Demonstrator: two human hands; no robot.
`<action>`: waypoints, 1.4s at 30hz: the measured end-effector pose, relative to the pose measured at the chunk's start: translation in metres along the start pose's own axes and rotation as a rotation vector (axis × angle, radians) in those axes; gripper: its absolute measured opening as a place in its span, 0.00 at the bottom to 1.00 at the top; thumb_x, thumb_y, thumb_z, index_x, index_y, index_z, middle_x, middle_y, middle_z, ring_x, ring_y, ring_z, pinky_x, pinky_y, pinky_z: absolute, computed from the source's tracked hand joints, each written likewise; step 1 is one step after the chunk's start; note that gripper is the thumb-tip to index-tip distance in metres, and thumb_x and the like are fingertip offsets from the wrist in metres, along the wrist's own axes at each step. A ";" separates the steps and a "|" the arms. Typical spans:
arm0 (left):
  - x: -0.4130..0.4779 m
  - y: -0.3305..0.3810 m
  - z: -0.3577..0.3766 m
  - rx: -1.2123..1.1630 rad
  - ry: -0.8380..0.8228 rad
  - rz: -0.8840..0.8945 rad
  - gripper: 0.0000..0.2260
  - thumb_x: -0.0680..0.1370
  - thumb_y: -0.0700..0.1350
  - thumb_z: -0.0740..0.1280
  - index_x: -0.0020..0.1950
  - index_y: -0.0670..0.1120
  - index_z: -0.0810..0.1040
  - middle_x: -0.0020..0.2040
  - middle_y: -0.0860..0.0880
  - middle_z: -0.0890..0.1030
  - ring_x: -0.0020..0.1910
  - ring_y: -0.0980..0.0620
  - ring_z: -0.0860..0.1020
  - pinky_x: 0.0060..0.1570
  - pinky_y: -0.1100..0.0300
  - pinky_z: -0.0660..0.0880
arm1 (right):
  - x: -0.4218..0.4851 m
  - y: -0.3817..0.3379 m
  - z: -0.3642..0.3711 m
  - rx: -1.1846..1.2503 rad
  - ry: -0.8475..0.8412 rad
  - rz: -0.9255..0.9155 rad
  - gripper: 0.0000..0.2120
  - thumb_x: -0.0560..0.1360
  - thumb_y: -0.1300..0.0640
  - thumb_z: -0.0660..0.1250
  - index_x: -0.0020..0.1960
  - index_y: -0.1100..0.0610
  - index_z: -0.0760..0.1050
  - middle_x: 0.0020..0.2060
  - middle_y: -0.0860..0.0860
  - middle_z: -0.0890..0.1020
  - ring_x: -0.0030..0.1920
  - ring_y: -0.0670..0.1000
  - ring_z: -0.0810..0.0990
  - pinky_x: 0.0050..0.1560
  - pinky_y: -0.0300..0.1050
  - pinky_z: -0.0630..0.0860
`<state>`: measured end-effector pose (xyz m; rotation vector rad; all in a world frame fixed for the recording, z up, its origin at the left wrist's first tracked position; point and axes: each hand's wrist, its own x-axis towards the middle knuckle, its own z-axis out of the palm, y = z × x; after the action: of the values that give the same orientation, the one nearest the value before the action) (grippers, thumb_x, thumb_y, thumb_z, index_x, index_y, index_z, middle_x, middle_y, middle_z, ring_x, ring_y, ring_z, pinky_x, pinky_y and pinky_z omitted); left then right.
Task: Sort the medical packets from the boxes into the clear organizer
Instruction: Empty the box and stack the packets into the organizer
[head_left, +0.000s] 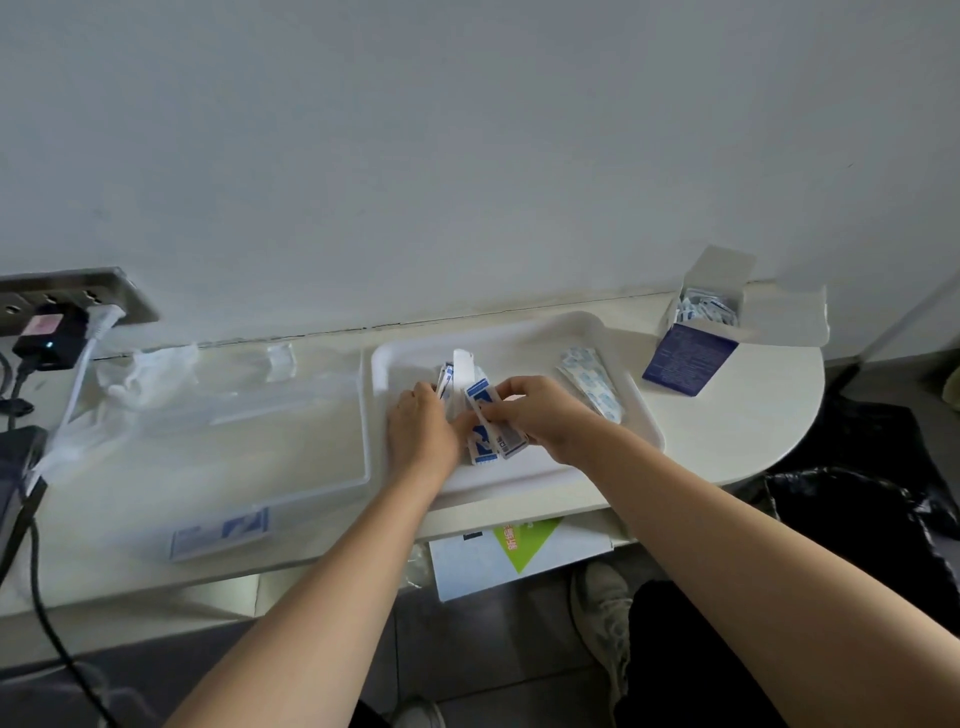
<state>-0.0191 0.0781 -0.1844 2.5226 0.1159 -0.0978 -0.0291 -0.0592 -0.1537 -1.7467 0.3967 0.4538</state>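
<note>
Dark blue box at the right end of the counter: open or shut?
Open: the dark blue box has its top flaps raised, with packets showing inside.

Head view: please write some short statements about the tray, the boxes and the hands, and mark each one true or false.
1. Both the left hand and the right hand are over the white plastic tray. True.
2. The dark blue cardboard box on the counter is closed. False: its top flaps stand open and packets show inside.
3. A pile of blue-and-white packets lies on the tray, to the right of the right hand. True.
4. The clear plastic organizer lies to the right of the tray. False: it lies to the left.
5. The hands hold nothing. False: both grip a small blue-and-white carton.
</note>
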 end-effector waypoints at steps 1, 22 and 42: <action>0.000 0.000 0.000 -0.012 0.000 0.004 0.21 0.74 0.54 0.70 0.55 0.38 0.72 0.56 0.38 0.76 0.55 0.38 0.75 0.51 0.50 0.70 | 0.000 0.000 0.000 0.016 -0.004 -0.002 0.04 0.75 0.63 0.69 0.43 0.57 0.76 0.41 0.57 0.82 0.38 0.52 0.81 0.37 0.42 0.78; -0.006 0.012 -0.010 -1.210 -0.212 -0.301 0.10 0.77 0.41 0.67 0.57 0.44 0.80 0.52 0.41 0.83 0.52 0.42 0.81 0.56 0.46 0.75 | -0.005 -0.001 -0.006 0.231 0.013 -0.192 0.06 0.74 0.66 0.69 0.48 0.58 0.75 0.39 0.55 0.81 0.36 0.51 0.81 0.34 0.37 0.76; -0.007 0.001 -0.004 -0.077 0.108 -0.033 0.23 0.73 0.44 0.69 0.64 0.35 0.68 0.62 0.37 0.68 0.61 0.37 0.69 0.60 0.49 0.69 | -0.015 0.002 -0.044 0.542 -0.036 -0.051 0.10 0.78 0.68 0.61 0.40 0.57 0.74 0.29 0.50 0.82 0.28 0.45 0.80 0.28 0.35 0.74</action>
<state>-0.0253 0.0794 -0.1795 2.4496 0.2009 0.0298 -0.0391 -0.1020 -0.1398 -1.2180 0.4042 0.3037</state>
